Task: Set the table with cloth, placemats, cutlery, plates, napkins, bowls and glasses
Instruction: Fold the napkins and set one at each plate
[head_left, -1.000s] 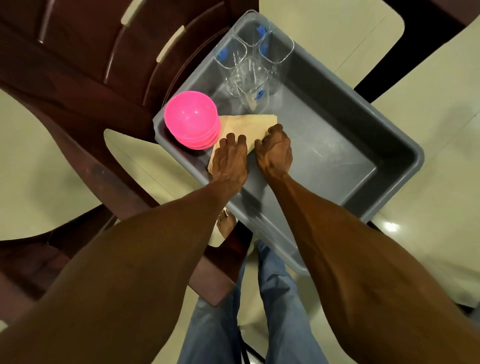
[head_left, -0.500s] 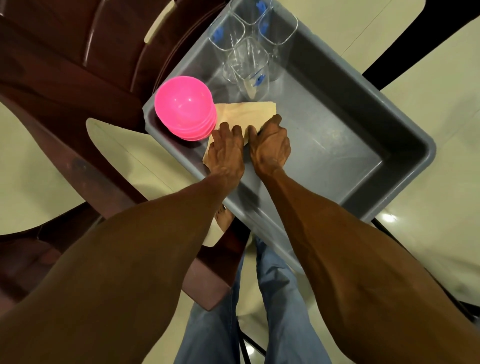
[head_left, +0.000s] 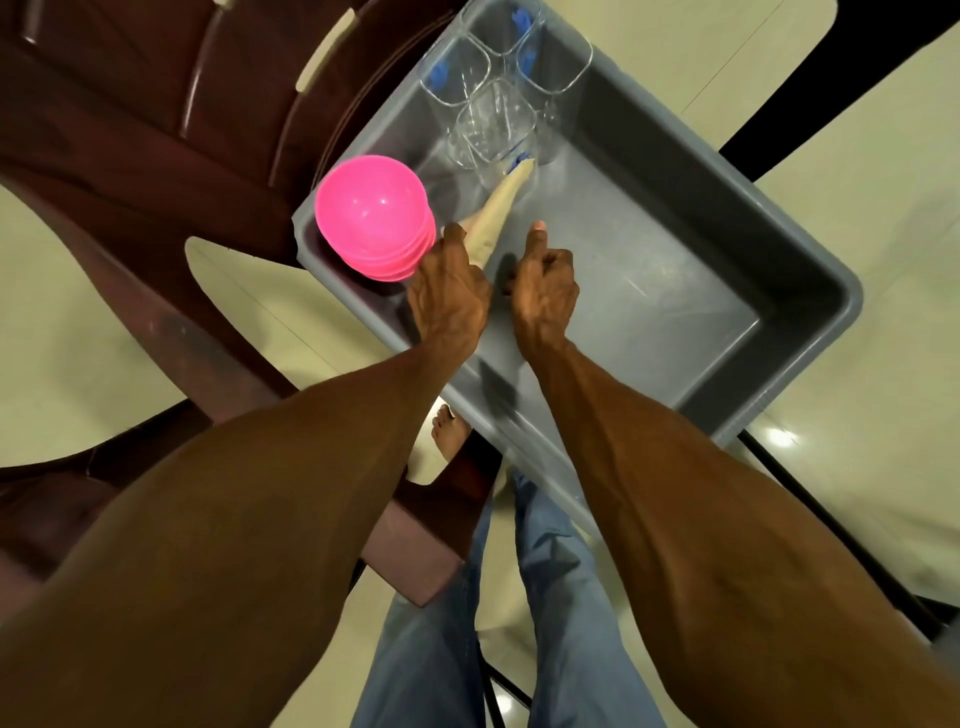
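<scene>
Head view, four glasses (head_left: 493, 124), perhaps four bowls (head_left: 374, 218)

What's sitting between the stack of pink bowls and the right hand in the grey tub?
In the head view, the left hand gripping the tan folded napkin lies between the pink plastic bowls and the right hand.

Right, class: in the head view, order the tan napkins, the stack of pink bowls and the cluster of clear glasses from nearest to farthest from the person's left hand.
1. Tan napkins: gripped by the left hand itself, tilted up inside the grey tub.
2. Stack of pink bowls: just left of the hand, in the tub's corner.
3. Clear glasses: at the tub's far end.
</scene>
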